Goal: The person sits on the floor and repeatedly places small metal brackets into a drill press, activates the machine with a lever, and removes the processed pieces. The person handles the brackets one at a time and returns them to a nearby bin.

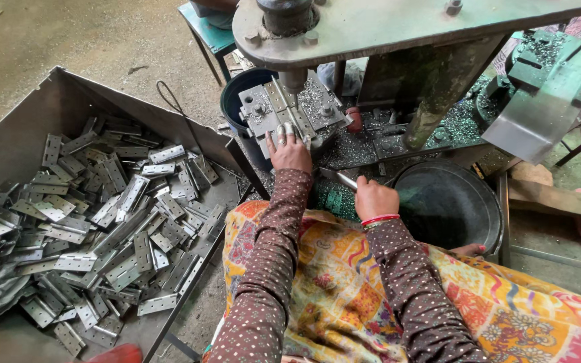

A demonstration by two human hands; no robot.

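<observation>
My left hand (289, 152) rests fingers-down on a metal hinge (289, 128) that lies in the jig (290, 111) under the drill spindle (293, 79), pressing it flat so that it sits square beneath the bit; the fingers are spread over the plate, not curled around it. My right hand (374, 199) is closed in a fist around a thin metal rod (337, 177), which points up and to the left toward the jig, its tip just beside my left wrist. As I judge it, I am at the seating step: the hinge is placed and held, and the spindle stands just above it, though I cannot tell whether the bit touches the plate. The next move calls for keeping my fingertips clear of the bit's path while the plate stays pinned. To my left the big metal tray (15, 141) holds a heap of hinges (102, 222), well apart from the jig. In front of my right hand sits a dark round basin (448, 205), and metal shavings (364, 144) lie thick around the base of the machine.
</observation>
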